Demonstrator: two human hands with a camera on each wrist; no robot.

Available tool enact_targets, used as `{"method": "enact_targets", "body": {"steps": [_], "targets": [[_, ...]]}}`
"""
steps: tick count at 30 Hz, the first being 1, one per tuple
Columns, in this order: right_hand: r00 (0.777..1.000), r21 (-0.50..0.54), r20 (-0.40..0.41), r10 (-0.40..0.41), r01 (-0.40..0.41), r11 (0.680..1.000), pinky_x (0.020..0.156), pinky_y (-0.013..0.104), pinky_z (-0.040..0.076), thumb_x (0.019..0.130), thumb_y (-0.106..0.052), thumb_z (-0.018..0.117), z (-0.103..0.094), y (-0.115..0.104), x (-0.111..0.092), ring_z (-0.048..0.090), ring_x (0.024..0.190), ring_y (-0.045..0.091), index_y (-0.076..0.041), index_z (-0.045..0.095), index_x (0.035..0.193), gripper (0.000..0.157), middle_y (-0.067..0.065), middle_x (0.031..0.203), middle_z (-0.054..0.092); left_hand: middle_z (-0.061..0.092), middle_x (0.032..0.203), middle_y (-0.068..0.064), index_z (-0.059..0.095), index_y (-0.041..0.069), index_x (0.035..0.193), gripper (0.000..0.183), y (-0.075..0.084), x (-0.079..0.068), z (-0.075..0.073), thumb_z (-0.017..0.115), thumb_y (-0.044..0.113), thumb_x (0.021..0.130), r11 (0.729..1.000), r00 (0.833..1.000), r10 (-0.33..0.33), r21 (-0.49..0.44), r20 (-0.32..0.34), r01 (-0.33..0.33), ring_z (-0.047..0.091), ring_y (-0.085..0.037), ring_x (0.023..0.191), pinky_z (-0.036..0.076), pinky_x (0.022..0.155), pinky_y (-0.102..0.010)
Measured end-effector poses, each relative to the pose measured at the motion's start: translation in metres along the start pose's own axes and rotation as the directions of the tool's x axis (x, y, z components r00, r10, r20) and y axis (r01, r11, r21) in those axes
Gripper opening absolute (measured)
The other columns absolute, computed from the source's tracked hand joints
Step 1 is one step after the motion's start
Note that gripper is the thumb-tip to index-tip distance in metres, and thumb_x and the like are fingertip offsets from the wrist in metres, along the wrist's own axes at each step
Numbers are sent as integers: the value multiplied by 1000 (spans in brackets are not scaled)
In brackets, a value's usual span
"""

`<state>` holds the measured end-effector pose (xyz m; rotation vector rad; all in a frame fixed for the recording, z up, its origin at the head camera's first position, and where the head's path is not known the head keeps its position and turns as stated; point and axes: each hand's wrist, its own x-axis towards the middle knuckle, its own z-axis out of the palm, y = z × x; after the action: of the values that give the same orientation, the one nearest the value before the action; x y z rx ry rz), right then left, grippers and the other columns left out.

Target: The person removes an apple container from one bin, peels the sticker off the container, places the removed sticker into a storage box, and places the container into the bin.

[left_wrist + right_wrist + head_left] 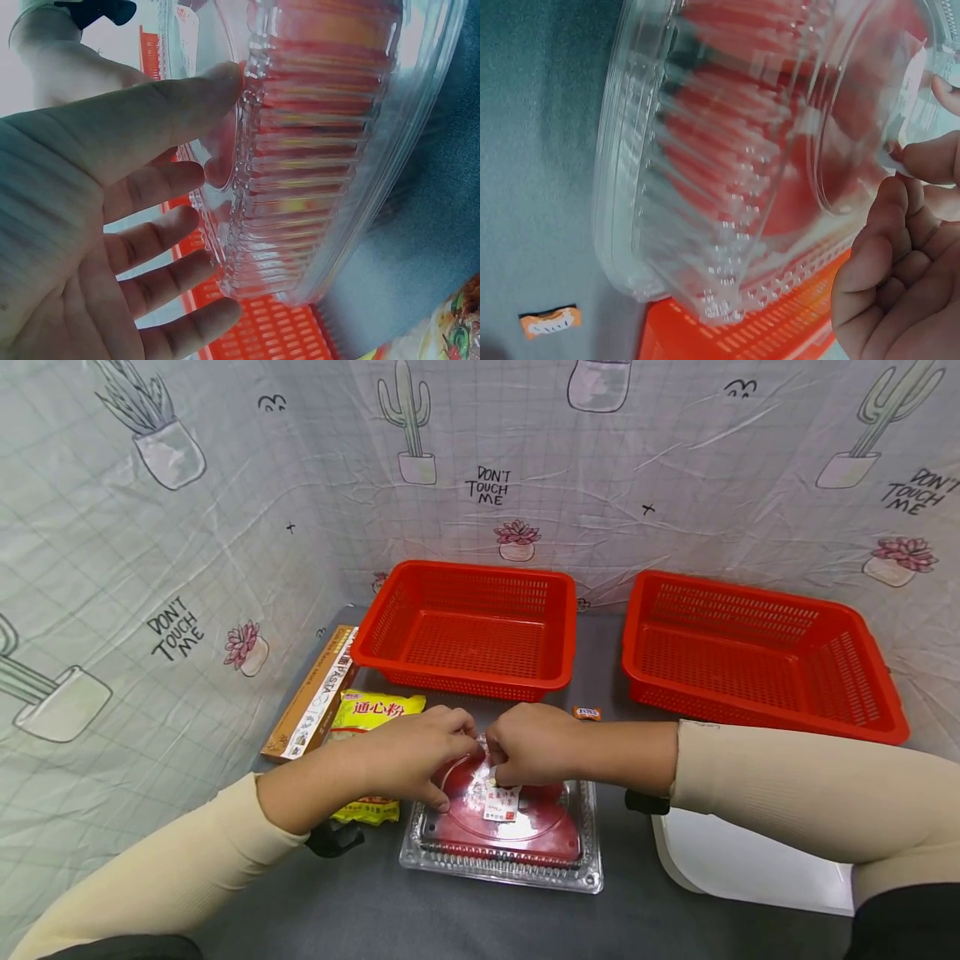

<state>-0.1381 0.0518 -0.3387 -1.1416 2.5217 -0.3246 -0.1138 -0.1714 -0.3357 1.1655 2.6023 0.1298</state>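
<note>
A clear plastic clamshell box (pixel 501 870) with large red round pieces inside, perhaps fruit, lies on the grey table, its lid down. On the lid is a white paper label (pixel 501 806) with red print. The right hand (pixel 534 745) curls over the lid, thumb and forefinger pinching the label's far end, which lifts a little in the right wrist view. My left hand (pixel 420 752) is at the lid's left side. In the left wrist view its thumb (pixel 202 82) touches the lid, while the other fingers are loosely extended by the far edge.
Two red plastic baskets (pixel 463 681) (pixel 757 703) stand at the back. Left of the box lie a yellow bag of pasta (pixel 375 706) and a long brown pasta box (pixel 311 697). A small orange packet (pixel 587 713) lies near the right wrist; a white tray (pixel 742 860) is under the right forearm.
</note>
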Motion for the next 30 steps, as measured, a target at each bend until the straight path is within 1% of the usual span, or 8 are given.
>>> {"method": "enact_targets", "body": {"steps": [6, 14, 18, 22, 26, 30], "targets": [[1000, 19, 24, -15, 14, 1000, 55, 28, 46, 87, -20, 80, -6, 0, -4, 56, 59, 7, -25, 67, 76, 18, -13, 63, 60, 58, 137, -2, 71, 17, 135, 69, 0, 0, 1, 99, 39, 75, 1000, 1000, -3, 0, -3, 3, 53, -21, 126, 51, 107, -41], [998, 17, 27, -62, 62, 998, 55, 27, 47, 88, -23, 80, -16, -6, -11, 56, 57, 5, -25, 66, 76, 19, -15, 61, 59, 59, 136, -2, 72, 16, 130, 67, 0, 0, 1, 99, 40, 74, 1000, 1000, 0, 3, -4, 0, 53, -21, 125, 51, 107, -40], [996, 48, 32, -87, 86, 995, 53, 26, 46, 87, -18, 79, -24, -11, -19, 55, 57, 5, -24, 64, 75, 20, -14, 63, 59, 59, 136, -2, 72, 16, 132, 67, 0, 0, 1, 99, 39, 75, 1000, 1000, 1, -3, -3, -1, 53, -21, 126, 51, 107, -40], [995, 87, 23, -93, 91, 992, 53, 26, 47, 86, -16, 78, -34, -13, -28, 55, 57, 5, -23, 64, 74, 20, -13, 64, 59, 58, 136, -1, 71, 18, 136, 69, -1, 0, 2, 99, 38, 75, 1000, 1000, 7, -14, -8, -7, 53, -21, 125, 52, 105, -40], [997, 109, 12, -81, 79, 991, 52, 26, 46, 86, -14, 77, -42, -8, -37, 54, 57, 5, -23, 64, 73, 21, -13, 63, 59, 58, 135, 0, 71, 20, 139, 71, -2, -1, 3, 99, 38, 75, 1000, 1000, 4, -30, -11, -4, 53, -20, 124, 53, 102, -40], [998, 135, 7, -61, 60, 989, 52, 27, 46, 86, -12, 75, -48, 4, -49, 53, 57, 7, -23, 64, 72, 21, -12, 63, 58, 58, 136, 2, 70, 22, 141, 73, -3, -1, 3, 98, 40, 76, 999, 1000, -4, -45, -7, 4, 52, -18, 125, 53, 102, -39]]}}
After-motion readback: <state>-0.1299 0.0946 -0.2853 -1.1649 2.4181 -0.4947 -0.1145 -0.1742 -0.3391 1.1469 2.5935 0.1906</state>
